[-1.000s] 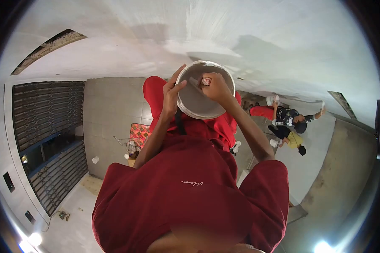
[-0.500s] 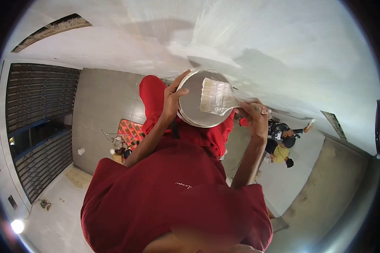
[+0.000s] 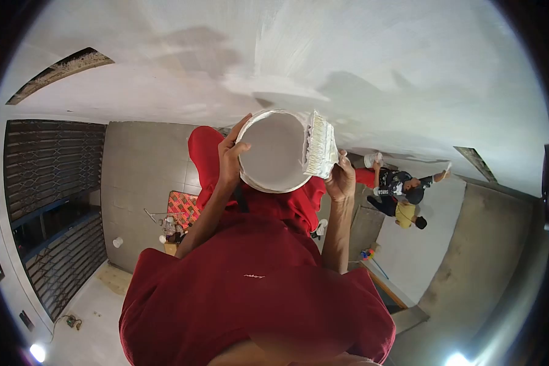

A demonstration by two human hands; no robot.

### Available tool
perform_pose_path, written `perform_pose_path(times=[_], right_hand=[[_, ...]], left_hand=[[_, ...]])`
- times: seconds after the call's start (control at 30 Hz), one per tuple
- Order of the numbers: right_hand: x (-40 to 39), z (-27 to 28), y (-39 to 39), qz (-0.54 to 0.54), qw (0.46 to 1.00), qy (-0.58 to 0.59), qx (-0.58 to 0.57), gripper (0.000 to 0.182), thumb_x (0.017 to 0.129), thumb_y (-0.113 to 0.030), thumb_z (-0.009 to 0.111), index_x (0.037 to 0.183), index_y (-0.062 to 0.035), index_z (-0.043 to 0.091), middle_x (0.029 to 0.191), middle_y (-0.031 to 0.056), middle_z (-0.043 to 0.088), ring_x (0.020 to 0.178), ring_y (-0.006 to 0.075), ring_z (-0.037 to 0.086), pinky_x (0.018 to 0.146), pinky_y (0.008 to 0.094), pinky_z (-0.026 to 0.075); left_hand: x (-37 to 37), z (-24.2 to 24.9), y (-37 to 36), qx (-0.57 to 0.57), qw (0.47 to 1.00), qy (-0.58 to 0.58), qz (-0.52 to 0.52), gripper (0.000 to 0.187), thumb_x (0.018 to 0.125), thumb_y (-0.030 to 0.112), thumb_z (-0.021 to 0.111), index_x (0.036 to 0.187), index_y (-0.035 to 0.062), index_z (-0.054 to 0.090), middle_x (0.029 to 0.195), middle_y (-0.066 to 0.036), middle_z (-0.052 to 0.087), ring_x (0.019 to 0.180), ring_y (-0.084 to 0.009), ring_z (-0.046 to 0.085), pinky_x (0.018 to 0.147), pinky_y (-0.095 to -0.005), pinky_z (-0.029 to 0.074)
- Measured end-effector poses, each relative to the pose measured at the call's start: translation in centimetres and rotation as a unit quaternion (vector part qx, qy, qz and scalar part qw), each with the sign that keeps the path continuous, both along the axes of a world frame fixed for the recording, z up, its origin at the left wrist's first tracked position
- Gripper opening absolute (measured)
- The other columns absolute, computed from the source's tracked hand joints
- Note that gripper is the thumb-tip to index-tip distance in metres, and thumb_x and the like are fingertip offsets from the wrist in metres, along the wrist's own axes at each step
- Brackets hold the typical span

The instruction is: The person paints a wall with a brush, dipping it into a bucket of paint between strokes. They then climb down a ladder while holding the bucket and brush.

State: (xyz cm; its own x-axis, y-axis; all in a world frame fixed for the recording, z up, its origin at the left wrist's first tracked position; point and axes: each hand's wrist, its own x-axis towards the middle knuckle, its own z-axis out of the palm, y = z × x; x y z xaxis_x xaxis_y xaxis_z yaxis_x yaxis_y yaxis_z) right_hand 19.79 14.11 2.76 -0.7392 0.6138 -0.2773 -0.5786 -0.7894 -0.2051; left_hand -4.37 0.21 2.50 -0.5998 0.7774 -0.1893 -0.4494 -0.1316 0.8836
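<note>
My left hand (image 3: 230,161) is wrapped around the left side of a round paint bucket (image 3: 277,190), its thumb over the rim. Pale grey-white paint or a coated inside fills the view through the bucket's mouth. In my right hand (image 3: 341,179) is a wide paintbrush (image 3: 321,146), gripped by its handle, which the fingers mostly hide. The brush stands at the bucket's right rim, its bristles caked with white paint and turned toward me.
A white-streaked wall (image 3: 299,55) rises close ahead, with a rectangular recess (image 3: 61,74) at left. Two other people, one in a patterned black shirt (image 3: 395,183) and one in a yellow shirt (image 3: 405,213), work to the right. Metal folding shutters (image 3: 55,171) stand at left.
The paintbrush has moved from over the bucket's mouth to its right rim and turned its bristle end toward me. The bucket has shifted slightly left and down in view.
</note>
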Motion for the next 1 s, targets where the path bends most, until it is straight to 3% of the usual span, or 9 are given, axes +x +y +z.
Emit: perform_pose_path(times=[0.13, 0.3, 0.4, 0.5, 0.57, 0.67, 0.77, 0.87, 1.0], right_hand=[[-0.1, -1.4, -0.1, 0.017, 0.999, 0.030, 0.026, 0.024, 0.088, -0.010, 0.061, 0.113, -0.0079, 0.060, 0.119, 0.0125, 0.063, 0.113, 0.0297, 0.060, 0.090, 0.0494, 0.055], [-3.6, 3.9, -1.4, -0.134, 0.976, -0.169, 0.033, 0.030, 0.083, -0.003, 0.068, 0.111, -0.0077, 0.057, 0.111, 0.0039, 0.064, 0.099, 0.0201, 0.065, 0.078, 0.0318, 0.062], [-3.3, 5.3, 1.6, -0.013, 0.998, -0.006, 0.067, 0.034, 0.081, -0.001, 0.069, 0.111, -0.0103, 0.056, 0.109, 0.0016, 0.063, 0.102, 0.0186, 0.064, 0.084, 0.0331, 0.060], [-6.6, 12.8, 4.3, -0.172, 0.963, -0.095, 0.186, 0.035, 0.078, 0.006, 0.066, 0.105, -0.0106, 0.052, 0.094, 0.0031, 0.056, 0.090, 0.0192, 0.060, 0.076, 0.0342, 0.056], [-8.6, 17.6, 5.7, -0.261, 0.872, -0.145, 0.388, 0.030, 0.079, 0.008, 0.061, 0.104, -0.0060, 0.049, 0.100, 0.0112, 0.059, 0.093, 0.0219, 0.065, 0.080, 0.0356, 0.058], [-11.4, 23.7, 6.6, -0.354, 0.634, -0.262, 0.636, 0.013, 0.080, 0.010, 0.062, 0.089, 0.0017, 0.059, 0.114, 0.0160, 0.062, 0.097, 0.0247, 0.066, 0.076, 0.0329, 0.058], [-13.8, 27.4, 6.9, -0.347, 0.395, -0.278, 0.804, 0.021, 0.073, 0.011, 0.065, 0.088, -0.0009, 0.059, 0.115, 0.0200, 0.063, 0.100, 0.0277, 0.066, 0.075, 0.0337, 0.057], [-16.5, 28.9, 7.3, -0.376, 0.189, -0.315, 0.851, 0.022, 0.067, 0.008, 0.066, 0.084, -0.0033, 0.058, 0.114, 0.0218, 0.061, 0.101, 0.0312, 0.065, 0.075, 0.0355, 0.057], [-19.5, 25.4, 8.2, -0.348, 0.036, -0.378, 0.857, 0.015, 0.070, -0.004, 0.066, 0.080, -0.0022, 0.054, 0.122, 0.0256, 0.053, 0.108, 0.0363, 0.061, 0.081, 0.0386, 0.057]], left_hand=[[-0.1, 0.0, -0.1, -0.012, 1.000, 0.012, -0.005, 0.067, 0.069, 0.008, 0.050, 0.136, -0.0026, 0.049, 0.131, -0.015, 0.057, 0.117, -0.0230, 0.055, 0.101, -0.0326, 0.041], [0.4, -1.9, 0.4, -0.021, 0.994, 0.099, 0.029, 0.071, 0.067, 0.012, 0.051, 0.136, -0.0028, 0.049, 0.131, -0.016, 0.057, 0.118, -0.0240, 0.054, 0.103, -0.0342, 0.039], [-0.3, -1.4, -0.6, 0.012, 0.999, 0.049, -0.003, 0.069, 0.068, 0.010, 0.049, 0.136, -0.0024, 0.049, 0.130, -0.016, 0.057, 0.118, -0.0227, 0.054, 0.102, -0.0330, 0.040], [-0.1, -0.2, -0.6, 0.008, 0.999, 0.031, -0.004, 0.068, 0.069, 0.009, 0.047, 0.136, -0.0026, 0.049, 0.130, -0.016, 0.057, 0.118, -0.0222, 0.054, 0.102, -0.0324, 0.040], [-0.3, -1.0, -0.6, 0.011, 0.999, 0.039, -0.010, 0.068, 0.069, 0.008, 0.046, 0.136, -0.0030, 0.049, 0.129, -0.016, 0.057, 0.117, -0.0218, 0.054, 0.102, -0.0322, 0.040], [-0.2, -0.4, -0.7, 0.007, 1.000, -0.001, -0.016, 0.068, 0.069, 0.007, 0.045, 0.136, -0.0040, 0.048, 0.129, -0.016, 0.057, 0.117, -0.0226, 0.054, 0.103, -0.0323, 0.040], [-0.3, -1.6, -0.5, 0.037, 0.999, -0.003, -0.009, 0.069, 0.068, 0.007, 0.044, 0.136, -0.0045, 0.047, 0.130, -0.017, 0.057, 0.117, -0.0230, 0.055, 0.102, -0.0320, 0.040], [-0.1, -1.4, -0.2, 0.042, 0.999, -0.030, 0.002, 0.070, 0.068, 0.007, 0.045, 0.137, -0.0054, 0.047, 0.130, -0.017, 0.056, 0.117, -0.0234, 0.055, 0.102, -0.0318, 0.041], [-0.3, -1.4, -0.3, 0.036, 0.999, -0.022, -0.002, 0.071, 0.067, 0.007, 0.045, 0.137, -0.0060, 0.046, 0.130, -0.018, 0.056, 0.117, -0.0240, 0.055, 0.102, -0.0320, 0.041]])
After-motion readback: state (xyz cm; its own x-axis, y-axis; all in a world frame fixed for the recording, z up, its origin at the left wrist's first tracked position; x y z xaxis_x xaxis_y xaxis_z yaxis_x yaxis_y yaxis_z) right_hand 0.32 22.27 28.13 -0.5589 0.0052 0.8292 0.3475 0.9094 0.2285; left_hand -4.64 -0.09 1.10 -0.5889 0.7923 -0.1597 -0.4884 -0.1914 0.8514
